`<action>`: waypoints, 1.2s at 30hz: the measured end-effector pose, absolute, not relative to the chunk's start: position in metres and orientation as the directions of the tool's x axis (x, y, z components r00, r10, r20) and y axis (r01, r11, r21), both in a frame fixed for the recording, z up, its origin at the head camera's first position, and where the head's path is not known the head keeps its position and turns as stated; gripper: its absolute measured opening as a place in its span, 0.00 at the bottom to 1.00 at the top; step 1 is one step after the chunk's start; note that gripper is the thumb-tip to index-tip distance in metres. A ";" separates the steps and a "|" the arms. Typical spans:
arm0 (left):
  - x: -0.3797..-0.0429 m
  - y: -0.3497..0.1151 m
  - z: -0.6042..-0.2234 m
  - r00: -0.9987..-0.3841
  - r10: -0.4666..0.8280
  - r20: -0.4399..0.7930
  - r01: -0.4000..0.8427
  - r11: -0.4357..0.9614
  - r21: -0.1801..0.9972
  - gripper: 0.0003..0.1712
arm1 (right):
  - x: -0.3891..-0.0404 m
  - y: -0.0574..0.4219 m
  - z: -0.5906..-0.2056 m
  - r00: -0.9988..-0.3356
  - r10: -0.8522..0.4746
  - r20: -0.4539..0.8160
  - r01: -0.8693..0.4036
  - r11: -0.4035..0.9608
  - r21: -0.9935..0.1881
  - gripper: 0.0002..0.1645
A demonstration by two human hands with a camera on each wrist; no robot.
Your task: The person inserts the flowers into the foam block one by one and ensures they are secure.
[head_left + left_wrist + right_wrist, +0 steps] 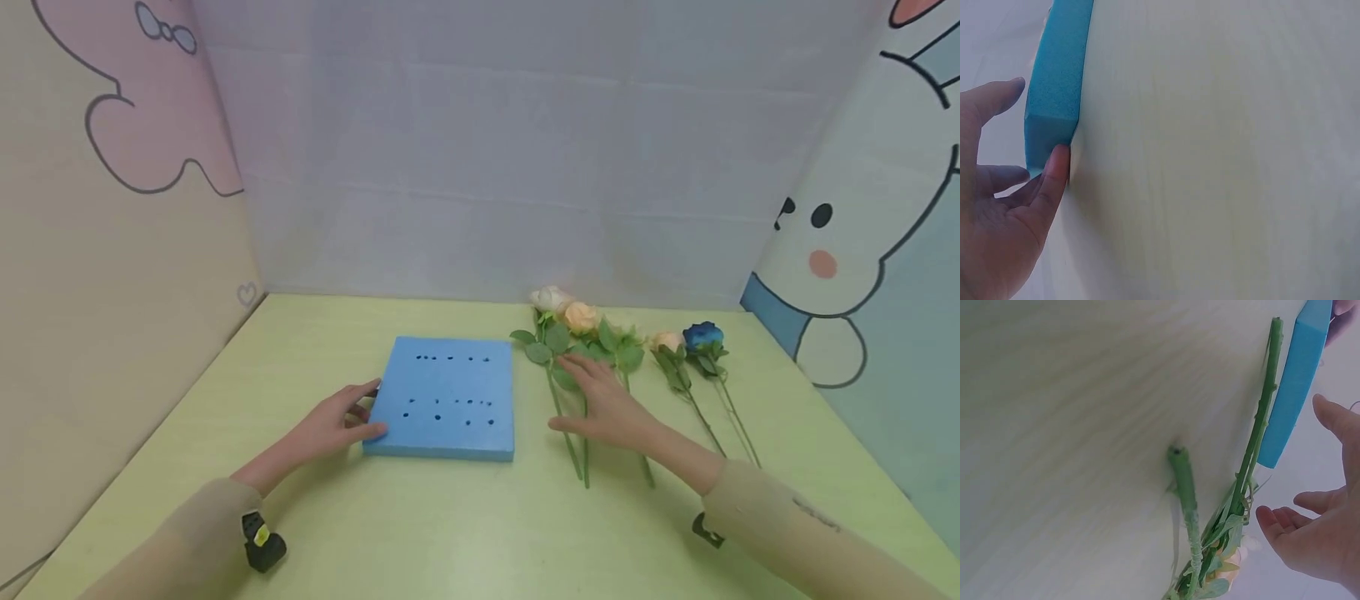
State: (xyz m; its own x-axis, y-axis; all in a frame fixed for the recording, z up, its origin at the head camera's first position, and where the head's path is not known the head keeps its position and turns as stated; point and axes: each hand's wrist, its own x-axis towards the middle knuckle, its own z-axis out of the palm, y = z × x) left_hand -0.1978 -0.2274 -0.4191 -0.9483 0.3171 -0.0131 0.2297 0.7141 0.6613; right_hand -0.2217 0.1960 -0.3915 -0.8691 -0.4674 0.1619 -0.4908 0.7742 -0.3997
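A flat blue foam block (450, 383) with rows of small dark holes lies on the table. At its left edge is my left hand (341, 425), fingers and thumb spread; in the left wrist view a fingertip (1057, 161) touches the block's corner. My right hand (607, 408), with nothing in its grasp, hovers over artificial roses whose stems point toward me. Among them are a white rose (551, 298) and a peach rose (581, 317). The right wrist view shows a green stem (1263, 406) near the right hand, its fingers loosely extended and apart from it.
Further right lie a second peach rose (666, 341) and a blue rose (703, 336), both on long stems. The pale yellow table (420, 533) meets a white cloth backdrop (420, 167) behind. Printed side panels (847, 242) stand at left and right.
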 end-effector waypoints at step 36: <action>-0.200 -0.237 -0.424 -0.913 0.395 -0.101 0.166 0.585 0.794 0.53 | -0.247 0.167 -0.398 -0.932 -0.349 -0.099 -0.224 0.768 -0.600 0.42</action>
